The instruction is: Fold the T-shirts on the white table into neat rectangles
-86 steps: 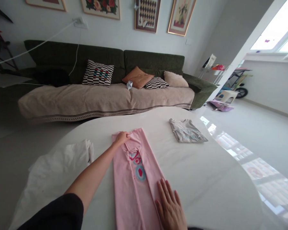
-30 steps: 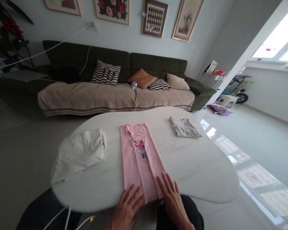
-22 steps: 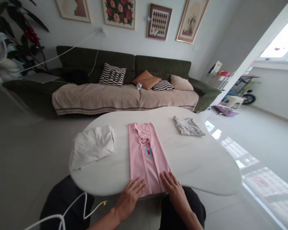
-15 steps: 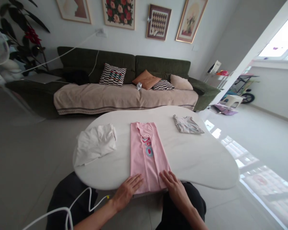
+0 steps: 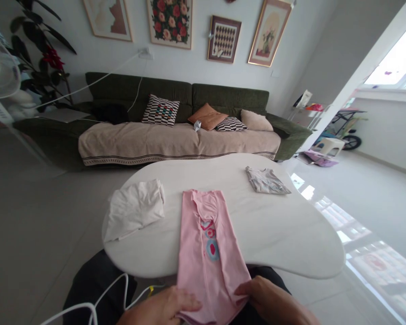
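The pink garment (image 5: 192,262) lies in a long folded strip, its far part on the table (image 5: 291,239) and its hem end reaching over the near edge, toward your lap. Your right hand (image 5: 269,298) is clamped on the strip's right side close to the hem; your left hand (image 5: 171,303) lays its fingers over the left hem corner, and whether the thumb closes beneath, you can't tell from here. Expect light, soft, limp cloth that won't break but slips and creases easily; the two hem corners look the best hold, kept evenly taut. Toward the left edge sits the white cloth (image 5: 135,208), and near the far right edge the grey shirt (image 5: 266,181).
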`<state>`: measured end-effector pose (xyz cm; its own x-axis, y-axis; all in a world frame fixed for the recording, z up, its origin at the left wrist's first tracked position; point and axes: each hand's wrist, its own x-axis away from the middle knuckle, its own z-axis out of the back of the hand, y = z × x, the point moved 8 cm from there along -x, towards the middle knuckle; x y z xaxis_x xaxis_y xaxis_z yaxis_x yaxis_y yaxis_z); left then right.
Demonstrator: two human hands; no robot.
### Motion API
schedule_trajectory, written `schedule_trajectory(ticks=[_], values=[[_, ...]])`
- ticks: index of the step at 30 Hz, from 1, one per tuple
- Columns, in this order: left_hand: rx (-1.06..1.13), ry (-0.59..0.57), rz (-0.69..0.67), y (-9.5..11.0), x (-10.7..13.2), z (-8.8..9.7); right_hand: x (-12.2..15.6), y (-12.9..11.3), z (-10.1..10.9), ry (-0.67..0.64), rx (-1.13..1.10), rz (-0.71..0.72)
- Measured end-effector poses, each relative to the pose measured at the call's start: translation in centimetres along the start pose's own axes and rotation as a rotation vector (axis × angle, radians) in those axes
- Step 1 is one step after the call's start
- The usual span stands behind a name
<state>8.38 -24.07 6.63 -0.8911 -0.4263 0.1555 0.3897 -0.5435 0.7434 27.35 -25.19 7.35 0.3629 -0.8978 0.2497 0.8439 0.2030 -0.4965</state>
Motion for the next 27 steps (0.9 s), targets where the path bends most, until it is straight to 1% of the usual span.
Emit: schedule_trajectory(ticks=[2, 3, 4, 5, 6, 7, 8, 9, 11, 12, 13, 15, 17, 19, 23, 25, 27], values=[[0.190, -0.053, -0.020, 1.1, -0.4, 2.0, -0.7, -0.6, 1.9, -0.141, -0.169, 0.074], [0.289, -0.073, -0.025, 1.2, -1.1, 3.1, -1.7, -0.4, 3.3, -0.165, -0.221, 0.101], [0.390, -0.076, -0.013, 0.7, -2.2, 4.4, -3.1, 0.3, 4.9, -0.155, -0.260, 0.107], [0.499, -0.047, 0.019, -0.4, -3.5, 5.7, -4.9, 1.4, 6.5, -0.127, -0.305, 0.096], [0.612, 0.021, 0.078, -2.3, -5.1, 7.2, -7.1, 2.8, 8.0, -0.083, -0.377, 0.067], [0.726, 0.140, 0.168, -4.8, -6.6, 8.7, -9.4, 4.4, 9.3, -0.022, -0.471, 0.018], [0.855, 0.291, 0.262, -7.7, -8.0, 10.1, -11.8, 6.1, 10.3, 0.046, -0.573, -0.043], [0.987, 0.417, 0.314, -10.4, -9.4, 11.1, -14.1, 7.7, 10.7, 0.105, -0.665, -0.103], [1.172, 0.602, 0.375, -15.0, -11.8, 12.0, -18.0, 10.0, 10.5, 0.185, -0.769, -0.180], [1.203, 0.651, 0.395, -16.8, -12.8, 12.1, -19.6, 10.7, 9.9, 0.207, -0.787, -0.197], [1.218, 0.685, 0.414, -18.2, -13.5, 12.1, -20.8, 11.4, 9.2, 0.224, -0.792, -0.206], [1.213, 0.709, 0.436, -20.1, -14.4, 11.7, -22.4, 12.5, 7.7, 0.256, -0.814, -0.228], [1.215, 0.712, 0.434, -21.0, -14.4, 11.4, -23.0, 13.6, 6.5, 0.284, -0.832, -0.244], [1.209, 0.706, 0.416, -21.2, -14.3, 11.6, -23.2, 14.7, 6.0, 0.309, -0.846, -0.250], [1.153, 0.721, 0.392, -21.6, -14.5, 12.8, -24.0, 16.2, 6.4, 0.363, -0.824, -0.244], [1.095, 0.765, 0.405, -22.3, -14.7, 13.2, -24.6, 16.7, 6.6, 0.405, -0.770, -0.252], [1.013, 0.839, 0.439, -23.3, -14.8, 13.4, -25.1, 16.9, 6.7, 0.458, -0.686, -0.277]])
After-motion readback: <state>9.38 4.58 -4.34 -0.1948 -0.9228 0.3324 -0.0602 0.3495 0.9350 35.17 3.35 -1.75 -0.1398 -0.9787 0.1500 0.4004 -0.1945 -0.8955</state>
